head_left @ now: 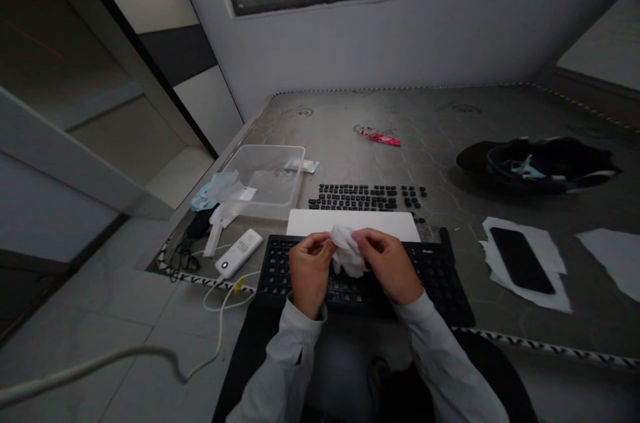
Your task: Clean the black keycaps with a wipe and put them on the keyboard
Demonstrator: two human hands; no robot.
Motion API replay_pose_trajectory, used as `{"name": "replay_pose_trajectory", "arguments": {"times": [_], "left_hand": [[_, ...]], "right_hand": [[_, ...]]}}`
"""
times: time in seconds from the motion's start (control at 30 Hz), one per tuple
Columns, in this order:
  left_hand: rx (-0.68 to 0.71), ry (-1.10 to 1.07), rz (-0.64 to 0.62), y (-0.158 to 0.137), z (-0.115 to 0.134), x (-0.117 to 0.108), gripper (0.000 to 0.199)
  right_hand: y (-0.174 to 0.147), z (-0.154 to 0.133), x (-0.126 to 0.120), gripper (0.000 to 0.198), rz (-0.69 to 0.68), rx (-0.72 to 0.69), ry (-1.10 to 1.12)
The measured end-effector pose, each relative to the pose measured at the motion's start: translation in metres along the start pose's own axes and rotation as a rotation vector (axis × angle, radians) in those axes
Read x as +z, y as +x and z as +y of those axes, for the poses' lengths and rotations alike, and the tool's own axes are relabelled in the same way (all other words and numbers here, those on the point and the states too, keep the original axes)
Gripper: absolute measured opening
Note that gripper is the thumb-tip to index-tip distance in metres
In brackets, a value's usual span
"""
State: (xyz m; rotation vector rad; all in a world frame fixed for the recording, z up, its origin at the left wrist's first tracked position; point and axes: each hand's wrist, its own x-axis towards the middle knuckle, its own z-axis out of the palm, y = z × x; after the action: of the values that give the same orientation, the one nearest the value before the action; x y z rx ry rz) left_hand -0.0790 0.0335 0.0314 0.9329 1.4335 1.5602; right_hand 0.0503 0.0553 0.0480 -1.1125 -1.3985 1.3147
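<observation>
Between my two hands is a crumpled white tissue. My left hand pinches its left edge, and my right hand pinches its right edge, fingers curled in. Below them lies a black keyboard, its key area partly hidden by my hands; bare key sockets show at its left. A white flat board or sheet lies just behind the keyboard. Beyond that, rows of loose black keycaps are laid out on the grey surface.
Left stands a clear plastic bin, with a white power bank-like device and cables in front. A phone rests on white paper at right, near a black cap or helmet. A red packet or tool lies farther back.
</observation>
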Motion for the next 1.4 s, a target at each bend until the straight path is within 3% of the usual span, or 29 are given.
{"name": "replay_pose_trajectory", "arguments": {"times": [0.13,0.3,0.4,0.53,0.73,0.93,1.1,1.23,1.4], "left_hand": [[-0.027,-0.054,-0.038,-0.004,0.004,0.002,0.024],[-0.078,-0.082,-0.074,-0.005,0.007,0.004,0.022],[-0.133,-0.107,-0.104,-0.005,0.004,0.005,0.021],[-0.205,-0.275,-0.194,-0.007,0.002,0.007,0.023],[-0.267,-0.451,-0.241,-0.011,0.005,0.01,0.025],[-0.266,-0.384,-0.182,-0.014,0.006,0.011,0.025],[-0.262,-0.326,-0.204,-0.016,0.01,0.012,0.028],[-0.124,-0.19,-0.197,-0.016,0.013,0.011,0.035],[0.003,-0.037,-0.172,-0.018,0.016,0.011,0.03]], "right_hand": [[0.003,0.004,0.003,0.039,-0.021,0.027,0.097],[0.002,0.001,-0.002,0.028,-0.057,-0.119,-0.06],[0.002,0.002,-0.001,0.025,-0.043,-0.134,-0.089],[0.001,0.005,0.006,0.024,0.013,-0.105,0.007],[-0.002,0.001,0.007,0.019,0.043,-0.233,-0.086],[-0.006,-0.001,0.005,0.024,0.142,-0.152,-0.096],[-0.004,-0.001,0.005,0.031,0.202,-0.067,-0.076],[0.0,0.003,0.003,0.032,0.181,-0.041,0.014],[0.0,0.003,0.001,0.032,0.124,0.034,0.077]]}}
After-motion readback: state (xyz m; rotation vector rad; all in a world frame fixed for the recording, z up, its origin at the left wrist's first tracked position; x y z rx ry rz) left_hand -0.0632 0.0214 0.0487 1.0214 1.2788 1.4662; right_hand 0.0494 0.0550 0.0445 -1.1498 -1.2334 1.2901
